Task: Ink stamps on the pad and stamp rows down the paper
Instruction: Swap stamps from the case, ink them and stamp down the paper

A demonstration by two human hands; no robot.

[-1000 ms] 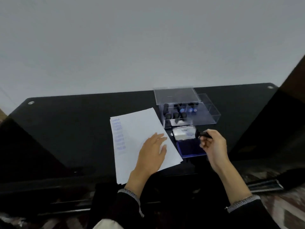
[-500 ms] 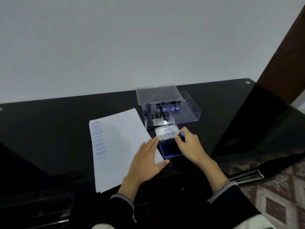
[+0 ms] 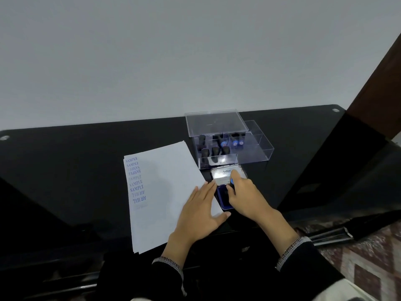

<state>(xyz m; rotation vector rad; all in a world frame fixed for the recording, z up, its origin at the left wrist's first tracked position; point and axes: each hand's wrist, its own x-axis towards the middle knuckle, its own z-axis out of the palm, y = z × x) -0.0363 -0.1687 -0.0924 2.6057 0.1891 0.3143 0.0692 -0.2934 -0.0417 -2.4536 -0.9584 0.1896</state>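
Observation:
A white paper [image 3: 165, 183] lies on the black table [image 3: 65, 170], with a column of blue SAMPLE and AIR MAIL prints down its left edge. My left hand [image 3: 201, 211] rests flat on the paper's right side, fingers straight. Right of the paper sits the blue ink pad [image 3: 222, 197] with its silver lid [image 3: 223, 173] folded back. My right hand [image 3: 247, 197] grips a small black stamp [image 3: 231, 185] with a blue tip and holds it down on the pad. The hand hides most of the stamp.
A clear plastic box [image 3: 256, 153] stands behind the pad, holding several black stamps [image 3: 214, 149]; its clear lid [image 3: 214, 122] rests on its back left part. A wall rises behind the table. A dark wooden panel [image 3: 382, 88] stands at right, patterned floor [image 3: 368, 257] below.
My right hand came down from above the pad and now holds the stamp on the blue ink. The camera shifted right; my left hand stayed on the paper.

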